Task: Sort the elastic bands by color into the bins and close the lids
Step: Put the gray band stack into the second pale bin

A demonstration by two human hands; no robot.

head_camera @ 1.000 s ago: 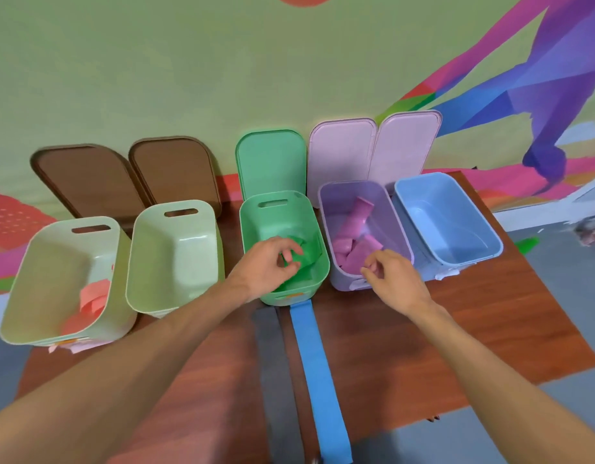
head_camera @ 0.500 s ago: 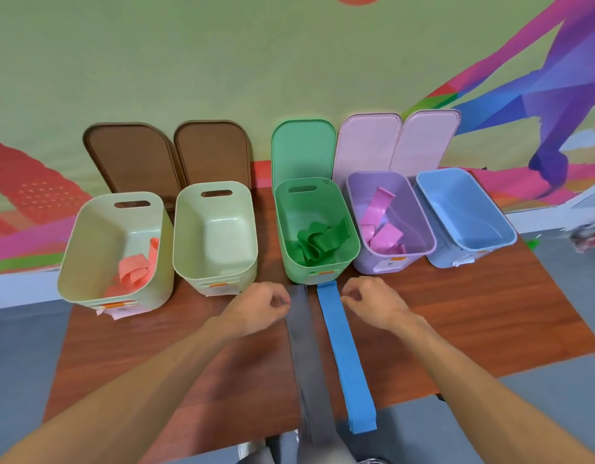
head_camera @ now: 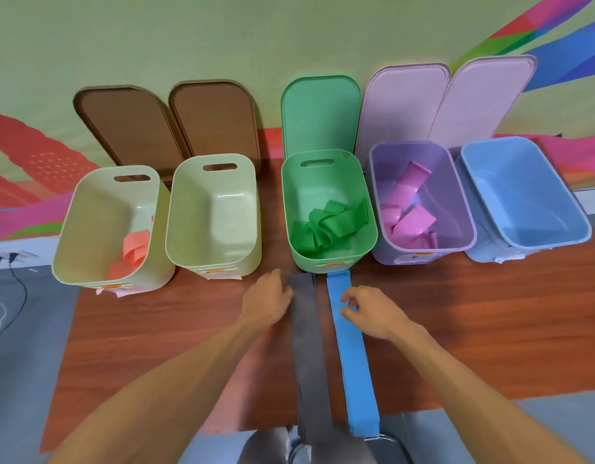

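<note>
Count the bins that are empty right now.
2: the second pale green bin from the left, and the blue bin at far right. The other three hold bands.

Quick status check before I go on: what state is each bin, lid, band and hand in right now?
Left cream bin: open, salmon bands inside.
Second cream bin: open, empty.
Green bin: open, green bands inside.
Purple bin: open, pink bands inside.
Blue bin: open, empty.
Five lids: off, leaning on wall.
Grey band: flat on table.
Blue band: flat on table.
Left hand: at grey band's edge.
Right hand: fingers on blue band.
</note>
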